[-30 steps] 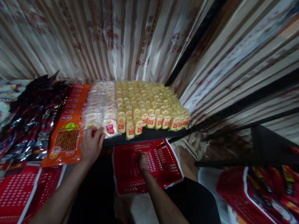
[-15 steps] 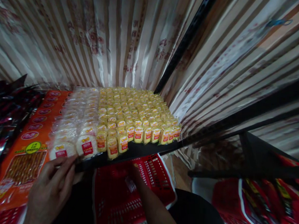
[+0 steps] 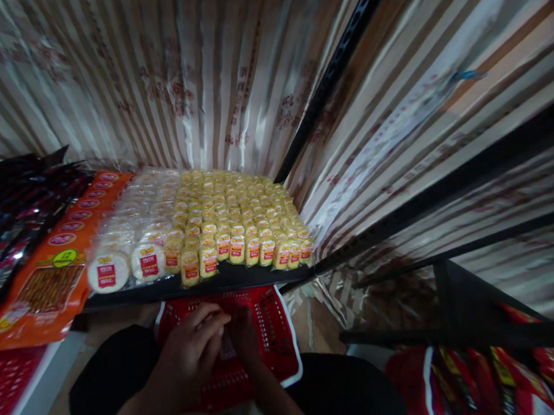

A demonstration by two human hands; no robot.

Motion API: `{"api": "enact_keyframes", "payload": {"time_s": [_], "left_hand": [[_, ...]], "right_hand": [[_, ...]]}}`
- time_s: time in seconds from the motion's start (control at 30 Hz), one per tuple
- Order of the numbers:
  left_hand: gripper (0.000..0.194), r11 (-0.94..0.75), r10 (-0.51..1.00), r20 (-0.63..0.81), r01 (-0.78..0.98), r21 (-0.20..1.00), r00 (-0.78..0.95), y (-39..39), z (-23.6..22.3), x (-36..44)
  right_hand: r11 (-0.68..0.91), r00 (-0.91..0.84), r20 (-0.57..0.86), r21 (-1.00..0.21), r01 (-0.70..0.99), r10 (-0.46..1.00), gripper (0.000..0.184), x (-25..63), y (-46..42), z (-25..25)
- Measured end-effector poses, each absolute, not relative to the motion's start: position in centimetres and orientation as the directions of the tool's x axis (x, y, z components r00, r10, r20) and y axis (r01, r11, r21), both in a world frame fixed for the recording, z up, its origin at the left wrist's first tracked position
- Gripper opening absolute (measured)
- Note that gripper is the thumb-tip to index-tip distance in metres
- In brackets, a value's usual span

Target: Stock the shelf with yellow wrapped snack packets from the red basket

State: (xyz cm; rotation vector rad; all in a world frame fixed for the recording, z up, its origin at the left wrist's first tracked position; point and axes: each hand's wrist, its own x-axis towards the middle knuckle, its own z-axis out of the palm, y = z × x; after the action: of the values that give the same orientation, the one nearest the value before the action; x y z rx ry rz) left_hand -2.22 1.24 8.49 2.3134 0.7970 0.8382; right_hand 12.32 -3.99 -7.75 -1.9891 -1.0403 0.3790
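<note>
Over the red shopping basket (image 3: 272,331) with a white rim, both my hands come close together, below the front edge of the shelf. My left hand (image 3: 195,345) is closed, its fingertips pinched beside the right hand; what they hold, if anything, is hidden. Dim and partly shaded, my right hand (image 3: 243,333) has its fingers curled, and I cannot see anything in them. Between the wrists a small clear-wrapped piece (image 3: 227,347) shows in the basket. Just above, round white rice crackers (image 3: 150,262) and small yellow wrapped snacks (image 3: 237,250) stand in rows on the black shelf (image 3: 170,290).
Orange snack bags (image 3: 53,287) and dark shiny packets (image 3: 13,227) fill the shelf's left part. Striped plastic curtain (image 3: 196,81) hangs behind, crossed by a black post (image 3: 330,74). At lower right, a red basket holds colourful packets (image 3: 480,370). Another red basket (image 3: 17,382) stands lower left.
My left hand has left the front of the white rice crackers and moved right and down to my right hand over the basket. The view has shifted slightly.
</note>
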Motion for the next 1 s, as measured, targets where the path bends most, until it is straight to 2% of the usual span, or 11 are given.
{"api": "enact_keyframes", "payload": {"time_s": [0.1, 0.17, 0.27, 0.4, 0.53, 0.73, 0.87, 1.0], "left_hand": [[0.027, -0.632, 0.69, 0.325, 0.32, 0.706, 0.647, 0.8, 8.6, -0.3], [0.026, -0.595, 0.719, 0.313, 0.316, 0.739, 0.621, 0.7, 8.5, 1.0], [0.028, -0.53, 0.774, 0.293, 0.322, 0.784, 0.562, 0.8, 8.3, 3.2], [0.04, -0.407, 0.803, 0.137, 0.367, 0.836, 0.579, 0.9, 8.6, 6.5], [0.041, -0.347, 0.822, 0.076, 0.39, 0.853, 0.565, 0.8, 9.2, 9.2], [0.034, -0.361, 0.859, 0.122, 0.42, 0.833, 0.496, 1.4, 10.6, 12.0], [0.039, -0.387, 0.862, 0.175, 0.397, 0.832, 0.475, 2.4, 12.1, 14.7], [0.036, -0.43, 0.826, 0.189, 0.376, 0.821, 0.532, 3.0, 12.4, 17.9]], "right_hand": [[-0.342, 0.644, 0.017, -0.837, 0.428, 0.765, 0.02, 12.8, -5.6, -5.3], [-0.332, 0.649, -0.036, -0.88, 0.34, 0.76, 0.029, 13.5, -6.6, -3.2], [-0.187, 0.631, 0.094, -0.913, 0.364, 0.77, 0.045, 15.0, -7.8, 0.0], [-0.098, 0.603, 0.23, -0.882, 0.461, 0.764, 0.053, 17.2, -8.1, 3.3], [-0.072, 0.548, 0.305, -0.825, 0.561, 0.779, 0.052, 19.0, -7.8, 5.0], [-0.027, 0.519, 0.462, -0.727, 0.686, 0.719, 0.048, 21.0, -8.2, 5.6], [-0.014, 0.606, 0.476, -0.779, 0.627, 0.637, 0.033, 22.1, -8.9, 5.9], [0.044, 0.607, 0.484, -0.803, 0.595, 0.63, 0.032, 22.8, -8.9, 6.1]]}}
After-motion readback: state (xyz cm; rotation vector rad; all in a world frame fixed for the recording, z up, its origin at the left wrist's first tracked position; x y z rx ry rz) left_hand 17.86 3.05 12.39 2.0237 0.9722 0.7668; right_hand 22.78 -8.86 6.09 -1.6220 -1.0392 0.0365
